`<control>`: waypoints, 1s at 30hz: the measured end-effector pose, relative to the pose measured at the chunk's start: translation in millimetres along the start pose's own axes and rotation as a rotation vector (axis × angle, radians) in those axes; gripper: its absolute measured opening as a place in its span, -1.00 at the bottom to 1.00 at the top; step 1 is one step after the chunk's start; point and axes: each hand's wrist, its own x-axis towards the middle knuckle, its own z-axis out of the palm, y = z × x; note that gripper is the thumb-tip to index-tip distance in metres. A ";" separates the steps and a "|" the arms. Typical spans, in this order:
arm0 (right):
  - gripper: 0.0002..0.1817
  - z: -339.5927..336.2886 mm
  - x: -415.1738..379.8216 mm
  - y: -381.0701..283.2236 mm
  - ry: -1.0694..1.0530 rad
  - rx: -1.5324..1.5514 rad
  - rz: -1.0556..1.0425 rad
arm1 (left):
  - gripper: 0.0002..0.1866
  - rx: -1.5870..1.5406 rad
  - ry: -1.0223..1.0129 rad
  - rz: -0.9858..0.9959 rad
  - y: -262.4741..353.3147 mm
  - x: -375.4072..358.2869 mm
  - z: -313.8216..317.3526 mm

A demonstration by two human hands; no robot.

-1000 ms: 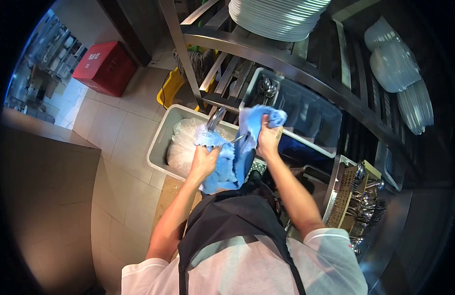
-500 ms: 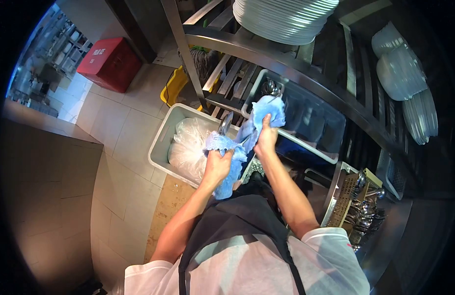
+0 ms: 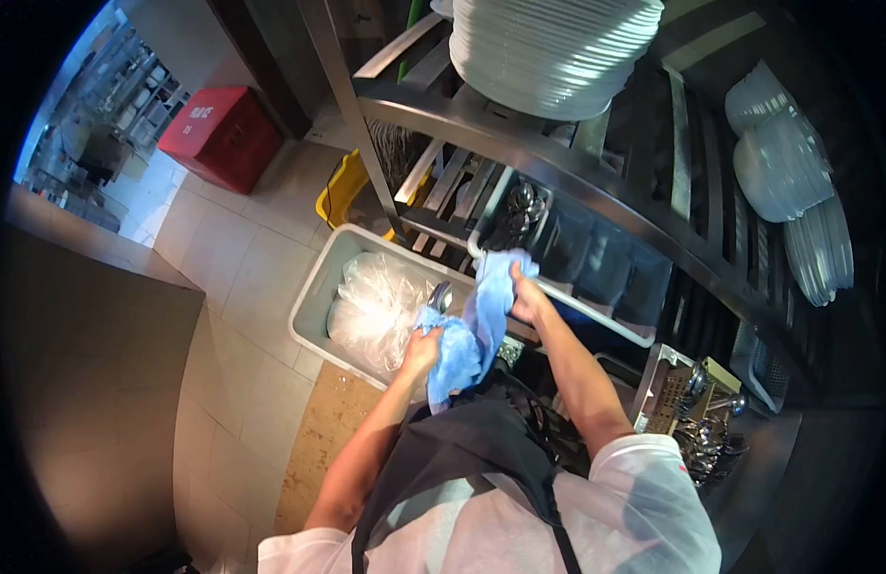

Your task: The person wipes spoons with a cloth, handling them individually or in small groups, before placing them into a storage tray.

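Observation:
My left hand is closed around one bunched part of a blue cloth, over the grey tub's near side. Out of the cloth above this hand sticks shiny metal cutlery with rounded, spoon-like ends; its lower part is hidden in the folds. My right hand grips the cloth's other end, thumb on top, close to the near edge of a clear-walled bin. Between both hands the cloth hangs in a loose fold in front of the black apron.
A clear plastic bag fills part of the grey tub. Spoons lie in the bin on the metal rack, below stacked white plates. At right stands a cutlery holder. A yellow bucket and red box stand beyond.
Both hands have come lower with the cloth. The right hand has moved away from over the bin's corner, uncovering the spoons there. Less of the metal cutlery shows above the cloth.

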 end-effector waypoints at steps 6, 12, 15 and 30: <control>-0.35 60.2 -46.6 68.0 -0.161 0.149 -0.069 | -0.73 -0.086 -0.318 -0.114 34.5 -11.9 -15.4; -0.32 109.0 -79.8 45.7 -0.311 0.211 -0.331 | -0.69 -0.173 -0.437 -0.171 64.1 -19.3 -16.0; -0.50 114.5 -77.5 57.0 0.122 -0.170 -0.413 | -0.70 -0.280 -0.621 -0.184 68.6 -18.5 -16.0; -0.45 130.9 -128.1 -6.8 -0.323 0.283 -0.450 | -0.81 0.283 -0.259 0.345 88.3 -53.2 -50.4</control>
